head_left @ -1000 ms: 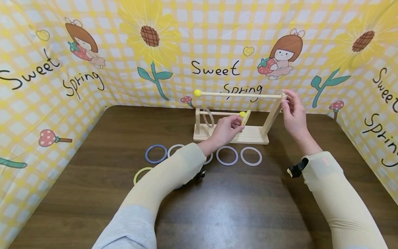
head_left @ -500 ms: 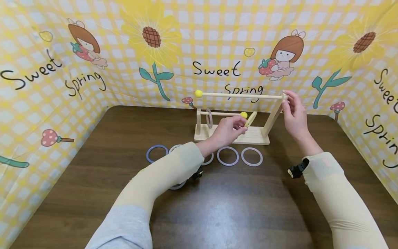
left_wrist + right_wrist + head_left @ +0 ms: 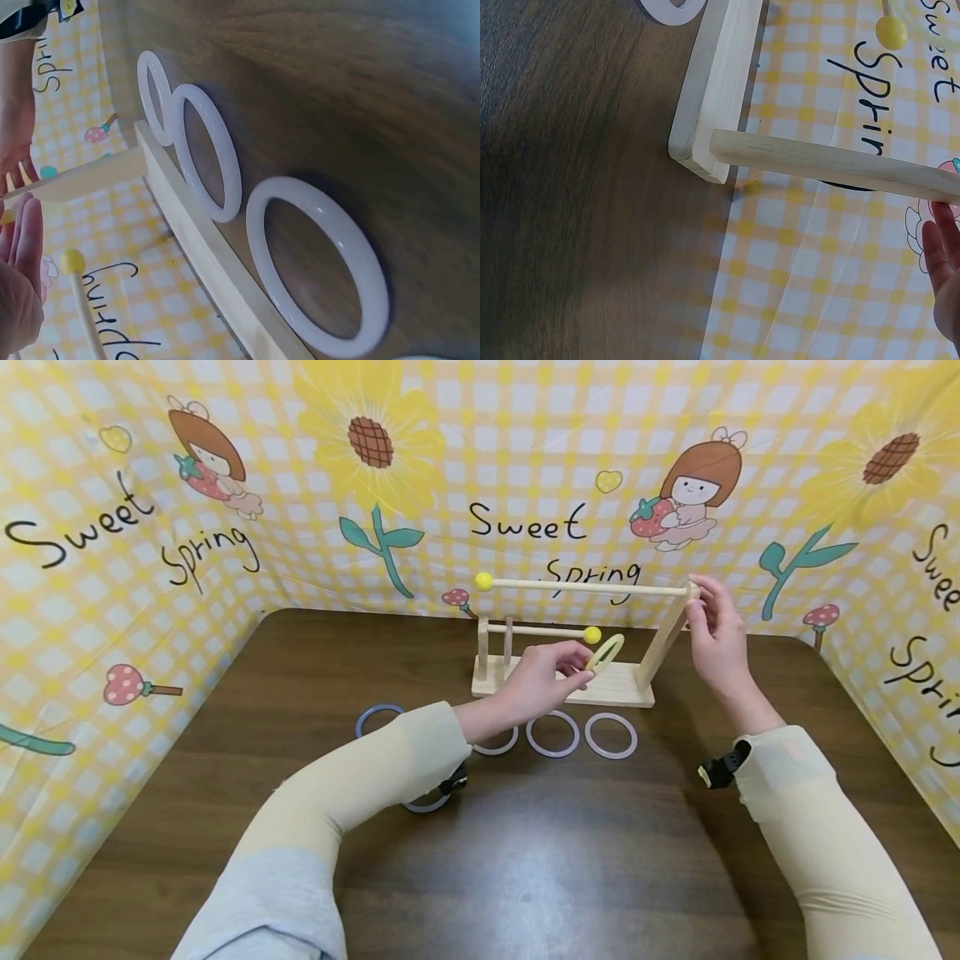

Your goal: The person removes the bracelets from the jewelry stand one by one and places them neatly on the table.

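In the head view my left hand [image 3: 543,678] pinches a yellow ring [image 3: 602,649] between thumb and fingers. It holds the ring tilted, just below and right of the yellow ball [image 3: 592,635] that ends the lower rod [image 3: 551,632] of a wooden stand [image 3: 660,647]. A dull pinkish ring [image 3: 507,647] hangs on that rod near the left post, seen nearly edge-on. Thumb and fingers of my right hand [image 3: 718,639] grip the top of the stand's tall right post. The upper rod [image 3: 585,587] carries no ring and ends in another yellow ball [image 3: 483,582].
On the table in front of the stand lie a blue ring [image 3: 378,709] and several pale lilac rings, one [image 3: 341,221] large in the left wrist view. Another ring [image 3: 426,809] shows partly under my left forearm. A checkered cloth [image 3: 525,468] walls the table's back and sides.
My left hand has drawn the yellow ring away from the lower rod's ball, slightly right and down. The pinkish ring on the rod has swung to edge-on. My right hand keeps its grip.
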The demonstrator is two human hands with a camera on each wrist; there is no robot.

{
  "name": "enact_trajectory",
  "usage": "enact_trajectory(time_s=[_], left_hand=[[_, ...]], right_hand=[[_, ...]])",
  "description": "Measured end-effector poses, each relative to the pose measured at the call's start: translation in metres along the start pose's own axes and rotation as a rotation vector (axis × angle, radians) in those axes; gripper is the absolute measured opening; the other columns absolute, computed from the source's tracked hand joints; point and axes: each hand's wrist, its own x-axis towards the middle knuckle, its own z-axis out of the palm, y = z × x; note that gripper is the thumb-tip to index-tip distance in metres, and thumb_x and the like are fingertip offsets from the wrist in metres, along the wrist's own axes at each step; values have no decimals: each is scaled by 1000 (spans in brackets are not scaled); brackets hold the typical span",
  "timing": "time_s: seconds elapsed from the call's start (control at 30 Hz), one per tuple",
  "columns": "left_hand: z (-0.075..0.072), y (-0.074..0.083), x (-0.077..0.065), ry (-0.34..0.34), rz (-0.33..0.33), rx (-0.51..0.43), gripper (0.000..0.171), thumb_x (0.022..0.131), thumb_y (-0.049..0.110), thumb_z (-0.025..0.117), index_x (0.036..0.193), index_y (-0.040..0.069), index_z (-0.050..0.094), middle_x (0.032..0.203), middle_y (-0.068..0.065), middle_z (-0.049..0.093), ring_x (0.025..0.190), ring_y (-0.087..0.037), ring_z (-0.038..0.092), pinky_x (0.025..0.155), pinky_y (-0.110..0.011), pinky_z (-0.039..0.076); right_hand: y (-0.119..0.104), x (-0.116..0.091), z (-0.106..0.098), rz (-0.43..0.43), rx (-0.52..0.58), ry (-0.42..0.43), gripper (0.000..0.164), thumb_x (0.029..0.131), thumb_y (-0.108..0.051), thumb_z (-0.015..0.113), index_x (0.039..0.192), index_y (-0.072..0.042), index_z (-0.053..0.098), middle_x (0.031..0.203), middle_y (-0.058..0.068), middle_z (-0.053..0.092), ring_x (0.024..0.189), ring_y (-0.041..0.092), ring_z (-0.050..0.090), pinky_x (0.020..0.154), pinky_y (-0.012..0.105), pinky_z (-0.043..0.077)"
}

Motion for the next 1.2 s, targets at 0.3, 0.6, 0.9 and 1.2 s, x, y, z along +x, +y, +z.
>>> enact_trajectory(time_s=[0.3,0.6,0.9,1.2], left_hand=[[-28,4,-22,99,53,47,12,92,10,69,102,4,70,87,1,71,81,-7,64,75,-32,49],[-49,0,-50,113,1,22,13,92,12,69,103,5,70,88,4,71,84,-6,63,57,-26,44],[-60,-6,-72,106,19,-71,16,91,4,67,108,2,69,91,-4,72,89,-15,67,68,-31,57],[-68,-12,-88,80,125,74,15,91,3,67,106,0,70,94,-4,71,84,-12,65,46,-24,40]], right_hand=[[-1,1,0,-11,-1,-2,30,101,2,44,129,12,44,126,33,54,84,3,53,75,16,41],[-1,0,0,-8,-14,-3,30,100,2,45,129,12,45,125,34,54,83,6,53,75,16,42],[1,-1,-1,7,-10,-1,32,101,-1,46,131,8,46,126,34,53,84,4,53,75,15,41],[0,0,-1,4,-12,3,31,101,-2,46,131,8,46,125,32,54,84,4,53,75,15,41]])
